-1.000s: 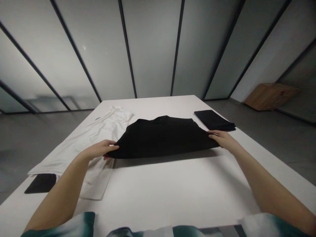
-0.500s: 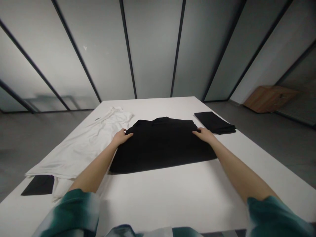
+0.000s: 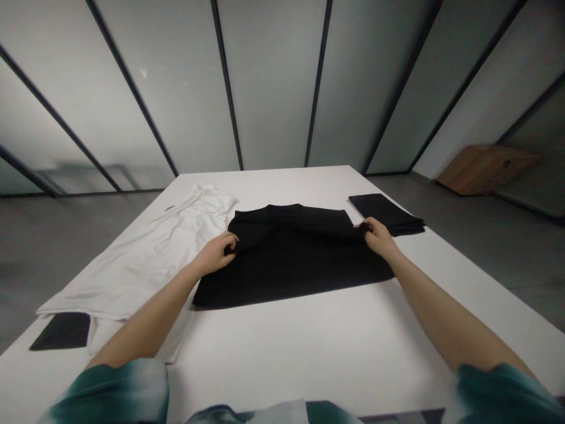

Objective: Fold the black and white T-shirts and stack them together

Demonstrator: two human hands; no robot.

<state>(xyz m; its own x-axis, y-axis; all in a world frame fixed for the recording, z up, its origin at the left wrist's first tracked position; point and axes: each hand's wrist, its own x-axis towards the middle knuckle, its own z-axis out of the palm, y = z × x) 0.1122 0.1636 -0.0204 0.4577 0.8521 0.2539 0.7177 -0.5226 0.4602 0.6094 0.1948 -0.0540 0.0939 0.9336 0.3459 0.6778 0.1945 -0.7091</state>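
Observation:
A black garment (image 3: 291, 265) lies folded wide across the middle of the white table, its exact kind not clear. Its left side is pinched by my left hand (image 3: 219, 252), fingers curled round the cloth. At the right side my right hand (image 3: 376, 235) grips a bunched bit of the same cloth. Between the hands the upper layer is lifted a little and sags. White clothing (image 3: 150, 259) lies loosely spread just left of my left hand. Beyond my right hand sits a stack of folded black cloth (image 3: 384, 212).
A flat black piece (image 3: 62, 331) shows under the near edge of the white clothing. The white table (image 3: 300, 353) extends to all sides. Frosted glass panels (image 3: 269, 82) stand behind it, and a wooden cabinet (image 3: 481, 169) is at the far right.
Both hands have closed on the black cloth and raised its upper layer slightly. My left hand has come a little nearer; my right hand has shifted slightly outward and up.

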